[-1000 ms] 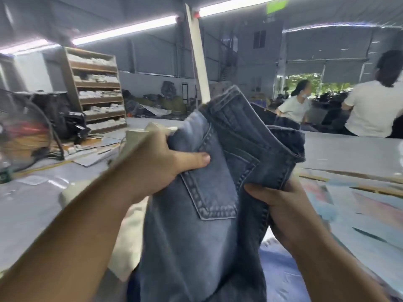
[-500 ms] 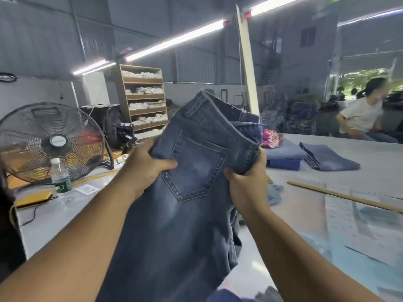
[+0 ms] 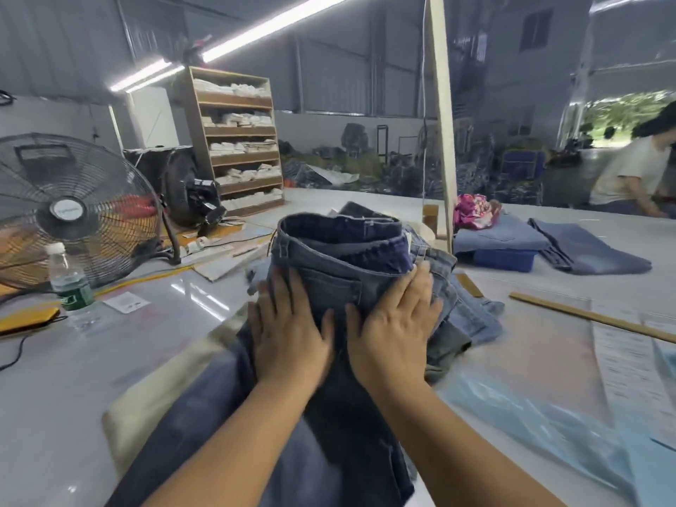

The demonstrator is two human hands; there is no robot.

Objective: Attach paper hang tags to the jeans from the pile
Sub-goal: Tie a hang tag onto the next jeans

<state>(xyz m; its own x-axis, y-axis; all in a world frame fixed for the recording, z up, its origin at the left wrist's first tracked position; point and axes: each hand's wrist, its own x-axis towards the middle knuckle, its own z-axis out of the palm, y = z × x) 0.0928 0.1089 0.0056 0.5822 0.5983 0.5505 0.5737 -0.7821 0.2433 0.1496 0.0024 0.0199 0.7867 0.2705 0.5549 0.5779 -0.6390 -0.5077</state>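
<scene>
Warehouse-type room with grey metal walls, strip lights overhead, big glossy white tabletop [image 3: 153, 345] running across the whole view. Both hands are lying flat, fingers straight, pressing down on a pair of dark blue jeans [image 3: 340, 272] in the centre; nothing is being gripped. Left hand [image 3: 289, 334] is sitting just below the back pocket, right hand [image 3: 393, 331] is lying beside it, thumbs nearly touching, its fingertips reaching over the pocket's right edge. The jeans' waistband is gaping open toward the far side, and the legs are running back toward the camera over a beige pad [image 3: 146, 400]. The jeans are resting on top of a rumpled pile of lighter denim [image 3: 472, 316] that is sticking out to the right.

Further right: a long wooden ruler [image 3: 592, 316], a printed paper strip [image 3: 629, 371], pale blue plastic bags [image 3: 548, 433]. Behind those, folded jeans [image 3: 501, 237] are sitting on a blue box [image 3: 504, 259], with a pink floral bundle [image 3: 473, 212] on top at the back and another pair [image 3: 589, 248] lying flat beside them. An upright wooden post [image 3: 442, 115] is standing behind the pile.

Left side: a water bottle [image 3: 67, 283], a small white card [image 3: 126, 301], a yellow flat object [image 3: 27, 318], a large black fan [image 3: 69, 210]. A wooden shelf unit [image 3: 237, 140] with white stacks is standing at the back. A person in a white shirt [image 3: 633, 173] is bending over at the far right.
</scene>
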